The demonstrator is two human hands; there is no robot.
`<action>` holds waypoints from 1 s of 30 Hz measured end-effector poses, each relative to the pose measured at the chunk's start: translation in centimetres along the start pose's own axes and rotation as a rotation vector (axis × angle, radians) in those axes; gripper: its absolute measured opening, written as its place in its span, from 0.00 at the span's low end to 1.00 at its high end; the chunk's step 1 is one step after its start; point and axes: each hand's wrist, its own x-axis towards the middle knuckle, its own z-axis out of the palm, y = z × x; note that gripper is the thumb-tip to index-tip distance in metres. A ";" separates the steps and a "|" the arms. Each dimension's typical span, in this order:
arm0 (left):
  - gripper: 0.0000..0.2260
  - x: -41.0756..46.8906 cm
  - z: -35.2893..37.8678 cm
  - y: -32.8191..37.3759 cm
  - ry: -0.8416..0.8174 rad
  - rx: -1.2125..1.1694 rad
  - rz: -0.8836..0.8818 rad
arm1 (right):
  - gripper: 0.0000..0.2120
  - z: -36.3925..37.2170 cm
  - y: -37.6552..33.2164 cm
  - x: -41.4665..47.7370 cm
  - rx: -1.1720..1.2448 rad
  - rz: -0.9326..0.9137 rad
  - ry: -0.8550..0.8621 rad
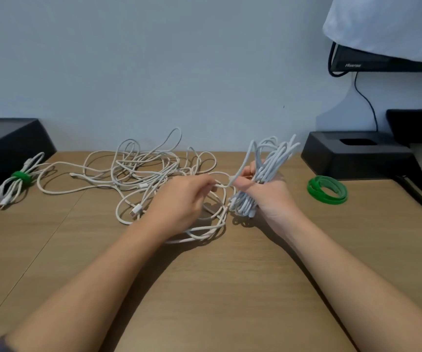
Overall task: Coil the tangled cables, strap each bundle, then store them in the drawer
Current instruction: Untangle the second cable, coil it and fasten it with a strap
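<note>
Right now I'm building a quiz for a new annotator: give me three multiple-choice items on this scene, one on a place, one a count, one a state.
1. Where does the loose green strap roll lie?
A. On the table, right of the right hand
B. In an open drawer
C. Hanging on the wall

2. How many bundles already wear a green strap?
A. None
B. One
C. Three

3. What is the right hand doing?
A. Lying flat on the table
B. Gripping a coiled bundle
C. Holding scissors

Answers: 1 A, it lies on bare wood beyond that hand. 2 B, only the strapped bundle at far left has one. 3 B, its fingers curl round the coil; the left hand pinches a strand.
</note>
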 end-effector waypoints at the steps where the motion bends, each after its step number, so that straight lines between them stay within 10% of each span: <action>1: 0.08 0.0 0.1 0.0 -0.002 -0.028 -0.046 | 0.11 -0.1 0.1 0.0 -0.022 -0.015 -0.019; 15: 0.10 0.2 0.0 1.1 -0.199 -0.070 0.137 | 0.06 0.5 -0.3 -0.4 0.243 -0.026 0.071; 19: 0.10 0.0 -0.1 0.4 -0.261 -0.109 0.050 | 0.17 0.1 -0.5 -0.1 0.562 0.160 -0.047; 30: 0.07 0.3 -3.7 -2.4 -0.229 -0.114 -0.296 | 0.17 -1.7 -1.0 0.6 0.432 0.272 -0.036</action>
